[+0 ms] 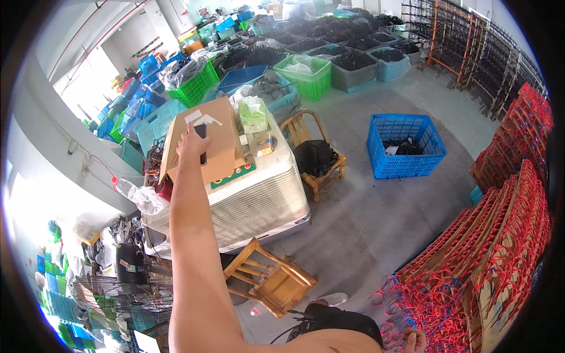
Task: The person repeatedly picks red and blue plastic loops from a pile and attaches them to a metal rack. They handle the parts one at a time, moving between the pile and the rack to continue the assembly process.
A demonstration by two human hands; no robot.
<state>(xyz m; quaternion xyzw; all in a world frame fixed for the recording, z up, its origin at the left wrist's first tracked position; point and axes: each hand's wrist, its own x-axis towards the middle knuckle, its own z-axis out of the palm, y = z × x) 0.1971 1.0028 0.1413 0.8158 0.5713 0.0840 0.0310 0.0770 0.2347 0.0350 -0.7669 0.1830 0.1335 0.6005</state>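
Note:
My left arm stretches far forward, and my left hand (191, 145) is at the top of a brown cardboard box (222, 144). Its fingers and thumb close around a dark, flat, phone-like object (202, 134). White paper pieces (209, 119) lie on the cardboard beside it. The box rests on a large whitish slatted machine (259, 203). Low at the right, my right hand (415, 340) is partly cut off by the frame edge, with curled fingers. It is beside racks of red eyeglass-like frames (435, 306); what it holds, if anything, is hidden.
A wooden chair (273, 279) stands close in front of me. Behind it are a bamboo chair (315, 153) with a black bag and a blue crate (407, 162) on the floor. Red-hung racks (500, 229) line the right. Many bins (306, 79) fill the back.

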